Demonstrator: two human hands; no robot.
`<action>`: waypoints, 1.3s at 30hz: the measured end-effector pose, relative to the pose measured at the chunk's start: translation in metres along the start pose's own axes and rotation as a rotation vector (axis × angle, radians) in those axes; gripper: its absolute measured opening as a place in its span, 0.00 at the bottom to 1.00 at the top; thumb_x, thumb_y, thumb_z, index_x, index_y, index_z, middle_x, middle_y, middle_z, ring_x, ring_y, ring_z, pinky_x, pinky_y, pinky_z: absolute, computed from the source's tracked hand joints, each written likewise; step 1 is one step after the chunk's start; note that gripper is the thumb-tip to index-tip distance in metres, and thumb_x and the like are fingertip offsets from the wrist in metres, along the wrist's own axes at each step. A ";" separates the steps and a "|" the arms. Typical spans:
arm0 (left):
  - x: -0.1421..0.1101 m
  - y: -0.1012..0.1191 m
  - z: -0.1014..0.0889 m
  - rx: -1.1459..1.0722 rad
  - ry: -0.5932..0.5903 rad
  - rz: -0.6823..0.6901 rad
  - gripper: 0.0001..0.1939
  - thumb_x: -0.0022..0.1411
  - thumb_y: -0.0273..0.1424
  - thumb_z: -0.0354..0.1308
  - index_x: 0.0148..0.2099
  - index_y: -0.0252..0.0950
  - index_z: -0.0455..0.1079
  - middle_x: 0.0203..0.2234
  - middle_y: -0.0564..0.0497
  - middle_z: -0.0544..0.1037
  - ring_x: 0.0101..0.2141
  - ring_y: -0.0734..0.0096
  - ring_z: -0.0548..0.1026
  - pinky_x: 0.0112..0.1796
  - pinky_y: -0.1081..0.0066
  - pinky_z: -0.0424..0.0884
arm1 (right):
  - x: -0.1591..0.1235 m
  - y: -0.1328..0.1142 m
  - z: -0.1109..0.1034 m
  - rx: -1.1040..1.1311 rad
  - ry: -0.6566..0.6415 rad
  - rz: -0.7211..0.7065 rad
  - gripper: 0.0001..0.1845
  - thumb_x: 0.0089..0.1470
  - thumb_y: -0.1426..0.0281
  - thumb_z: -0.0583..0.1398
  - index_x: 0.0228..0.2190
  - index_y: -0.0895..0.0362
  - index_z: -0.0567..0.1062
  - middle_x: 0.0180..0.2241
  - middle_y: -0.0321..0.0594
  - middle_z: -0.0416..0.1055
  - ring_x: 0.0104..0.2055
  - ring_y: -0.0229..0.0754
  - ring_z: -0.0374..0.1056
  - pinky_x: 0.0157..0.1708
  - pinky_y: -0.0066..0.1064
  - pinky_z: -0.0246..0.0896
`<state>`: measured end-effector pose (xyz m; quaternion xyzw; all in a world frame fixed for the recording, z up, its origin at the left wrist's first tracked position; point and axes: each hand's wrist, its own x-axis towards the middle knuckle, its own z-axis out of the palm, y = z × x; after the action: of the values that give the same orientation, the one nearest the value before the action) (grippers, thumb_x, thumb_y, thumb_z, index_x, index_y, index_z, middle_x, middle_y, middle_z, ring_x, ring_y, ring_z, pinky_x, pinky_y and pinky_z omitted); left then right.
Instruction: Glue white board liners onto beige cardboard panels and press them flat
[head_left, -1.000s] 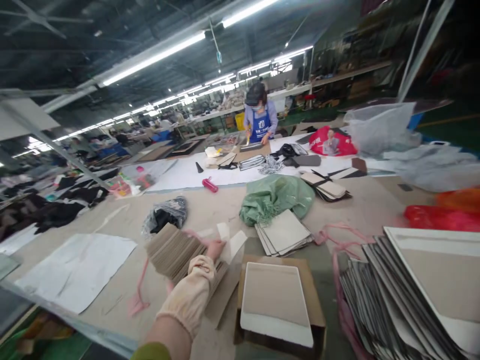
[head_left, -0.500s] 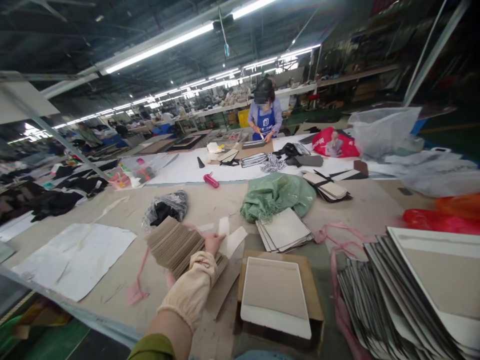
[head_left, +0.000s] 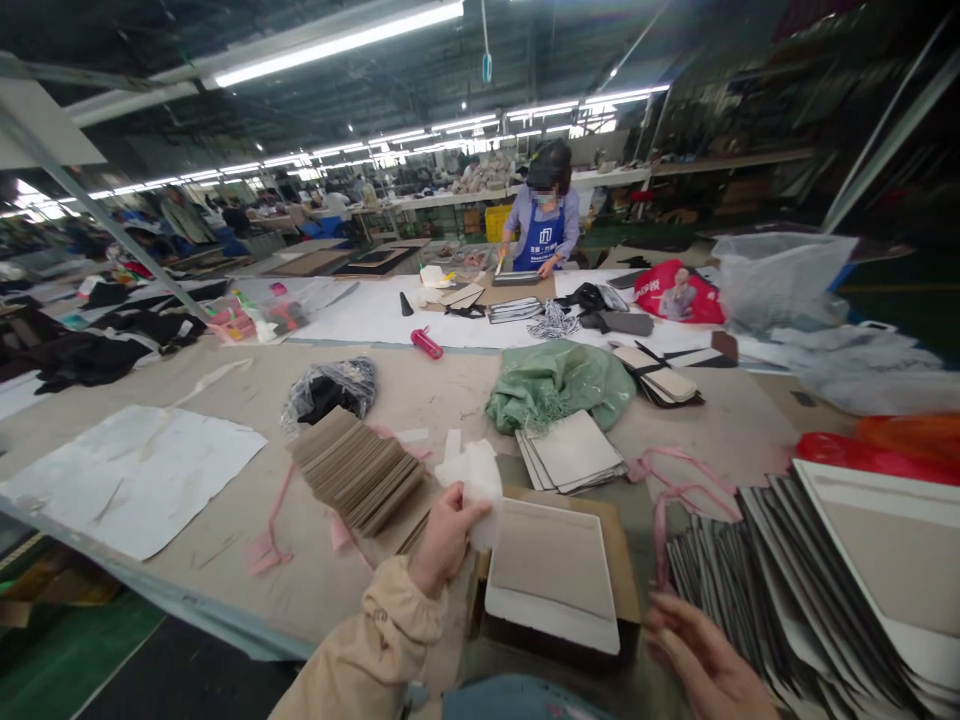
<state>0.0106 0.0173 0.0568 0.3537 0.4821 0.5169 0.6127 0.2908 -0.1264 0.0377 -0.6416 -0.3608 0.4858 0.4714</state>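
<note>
The right hand (head_left: 701, 665), absent a second ago, has come into view at the lower edge, fingers loosely spread and holding nothing, just beside the fanned pile of grey boards (head_left: 810, 590). The left hand (head_left: 444, 540) has left the stack of brown card pieces (head_left: 360, 470), where it rested half a second ago, and now pinches a white paper slip (head_left: 474, 478) lifted above the near corner of the white-edged board (head_left: 551, 575) lying on a cardboard box (head_left: 622, 560). That suggests the slip is being brought to this board. Farther off lie a green sack (head_left: 559, 385) and a red bag (head_left: 679, 293) whose print is unreadable. At the far table a co-worker (head_left: 546, 222) wears a blue apron bearing a white logo, too small to read.
</note>
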 end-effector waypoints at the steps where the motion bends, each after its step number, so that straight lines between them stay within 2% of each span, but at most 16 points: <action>1: -0.011 -0.002 0.004 0.002 -0.054 -0.011 0.17 0.43 0.35 0.68 0.33 0.33 0.67 0.24 0.55 0.71 0.26 0.77 0.67 0.27 0.77 0.62 | 0.009 -0.013 0.018 0.050 -0.053 -0.003 0.27 0.44 0.53 0.63 0.43 0.53 0.69 0.36 0.44 0.73 0.37 0.47 0.72 0.37 0.36 0.70; 3: -0.029 -0.005 0.009 0.028 -0.140 -0.030 0.17 0.44 0.35 0.68 0.31 0.32 0.67 0.23 0.56 0.70 0.24 0.78 0.65 0.25 0.78 0.61 | 0.023 -0.036 0.054 0.123 -0.163 -0.022 0.26 0.43 0.56 0.65 0.43 0.54 0.69 0.38 0.44 0.72 0.40 0.46 0.70 0.38 0.35 0.69; 6: -0.046 -0.007 0.013 0.075 -0.185 -0.045 0.17 0.43 0.35 0.69 0.29 0.32 0.65 0.21 0.57 0.68 0.24 0.78 0.64 0.25 0.78 0.60 | 0.035 -0.056 0.098 0.222 -0.318 -0.012 0.26 0.41 0.58 0.67 0.41 0.56 0.70 0.32 0.40 0.72 0.34 0.41 0.69 0.33 0.31 0.67; 8: -0.052 -0.007 0.011 0.083 -0.197 -0.058 0.18 0.42 0.35 0.69 0.29 0.32 0.65 0.22 0.57 0.68 0.24 0.78 0.64 0.26 0.77 0.60 | 0.035 -0.059 0.115 0.248 -0.400 0.003 0.25 0.41 0.59 0.67 0.39 0.57 0.70 0.29 0.38 0.72 0.30 0.38 0.68 0.29 0.28 0.64; 11: -0.056 -0.009 0.007 0.064 -0.240 -0.080 0.19 0.41 0.36 0.70 0.28 0.32 0.64 0.21 0.57 0.68 0.24 0.78 0.63 0.26 0.77 0.59 | 0.031 -0.060 0.124 0.243 -0.420 0.014 0.22 0.41 0.60 0.68 0.37 0.59 0.72 0.26 0.37 0.73 0.25 0.35 0.66 0.26 0.27 0.62; 16: -0.054 -0.016 0.004 -0.014 -0.278 -0.133 0.18 0.47 0.41 0.66 0.30 0.32 0.64 0.22 0.55 0.70 0.23 0.77 0.65 0.25 0.77 0.60 | 0.030 -0.061 0.117 0.234 -0.338 -0.041 0.24 0.40 0.59 0.68 0.38 0.58 0.75 0.28 0.40 0.75 0.30 0.42 0.69 0.32 0.34 0.68; 19: -0.035 -0.016 0.002 -0.010 -0.276 -0.133 0.18 0.50 0.42 0.63 0.34 0.33 0.64 0.24 0.53 0.73 0.24 0.74 0.69 0.27 0.75 0.64 | 0.029 -0.061 0.104 0.135 -0.194 -0.113 0.21 0.41 0.58 0.67 0.36 0.58 0.76 0.29 0.41 0.75 0.30 0.43 0.69 0.32 0.34 0.68; 21: -0.010 -0.013 -0.001 0.090 -0.240 -0.102 0.18 0.52 0.43 0.60 0.36 0.34 0.64 0.25 0.52 0.74 0.25 0.71 0.72 0.28 0.73 0.66 | 0.025 -0.057 0.090 0.020 -0.123 -0.167 0.19 0.44 0.58 0.65 0.35 0.58 0.77 0.31 0.43 0.75 0.32 0.44 0.70 0.34 0.34 0.67; 24: 0.039 -0.008 -0.011 0.418 -0.101 0.014 0.16 0.53 0.43 0.56 0.35 0.34 0.65 0.25 0.52 0.74 0.26 0.70 0.72 0.28 0.72 0.67 | 0.014 -0.046 0.067 -0.145 -0.104 -0.274 0.18 0.50 0.59 0.61 0.40 0.57 0.76 0.42 0.46 0.73 0.46 0.48 0.67 0.46 0.35 0.64; 26: 0.073 -0.005 -0.019 0.511 -0.059 0.032 0.15 0.51 0.42 0.57 0.34 0.34 0.66 0.26 0.51 0.74 0.28 0.67 0.72 0.30 0.71 0.67 | 0.007 -0.037 0.055 -0.208 -0.110 -0.282 0.19 0.53 0.59 0.58 0.44 0.56 0.73 0.48 0.46 0.69 0.53 0.48 0.62 0.51 0.36 0.59; 29: 0.113 -0.004 -0.029 0.616 0.001 0.040 0.12 0.48 0.36 0.61 0.33 0.34 0.69 0.30 0.47 0.76 0.37 0.61 0.73 0.39 0.67 0.66 | 0.001 -0.027 0.045 -0.336 -0.093 -0.246 0.20 0.57 0.58 0.54 0.47 0.55 0.69 0.46 0.46 0.70 0.51 0.47 0.63 0.50 0.36 0.60; 31: 0.127 -0.004 -0.031 0.682 0.040 0.043 0.15 0.45 0.32 0.64 0.36 0.33 0.69 0.37 0.43 0.76 0.45 0.55 0.70 0.46 0.64 0.63 | 0.001 -0.025 0.042 -0.470 -0.093 -0.283 0.18 0.57 0.57 0.53 0.43 0.55 0.70 0.40 0.45 0.72 0.45 0.47 0.67 0.45 0.35 0.62; 34: 0.125 -0.004 -0.021 0.735 0.043 0.081 0.23 0.46 0.32 0.64 0.46 0.31 0.68 0.50 0.37 0.70 0.55 0.49 0.61 0.52 0.61 0.57 | 0.006 -0.029 0.042 -0.617 -0.193 -0.340 0.15 0.58 0.58 0.52 0.38 0.55 0.70 0.33 0.43 0.72 0.38 0.45 0.68 0.39 0.32 0.62; 36: 0.108 -0.002 -0.009 0.738 -0.022 0.121 0.24 0.51 0.34 0.62 0.49 0.31 0.68 0.53 0.37 0.68 0.56 0.52 0.61 0.53 0.62 0.57 | 0.010 -0.033 0.043 -0.685 -0.288 -0.346 0.14 0.59 0.60 0.50 0.36 0.54 0.70 0.32 0.42 0.72 0.36 0.44 0.68 0.37 0.31 0.61; 38: 0.079 0.001 0.005 0.710 -0.181 0.157 0.21 0.55 0.38 0.58 0.49 0.34 0.70 0.50 0.42 0.72 0.52 0.57 0.66 0.52 0.65 0.60 | 0.015 -0.037 0.045 -0.744 -0.372 -0.333 0.15 0.61 0.60 0.48 0.33 0.54 0.70 0.30 0.41 0.71 0.33 0.43 0.67 0.35 0.31 0.60; 39: 0.063 0.003 0.011 0.685 -0.301 0.173 0.19 0.57 0.39 0.57 0.49 0.36 0.72 0.48 0.45 0.74 0.50 0.60 0.69 0.50 0.67 0.63 | 0.018 -0.039 0.046 -0.766 -0.407 -0.325 0.16 0.61 0.60 0.47 0.32 0.54 0.70 0.29 0.41 0.71 0.32 0.43 0.67 0.35 0.31 0.59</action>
<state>0.0200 0.0800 0.0487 0.6493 0.5000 0.3179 0.4768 0.2508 -0.0865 0.0661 -0.5964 -0.6953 0.3533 0.1900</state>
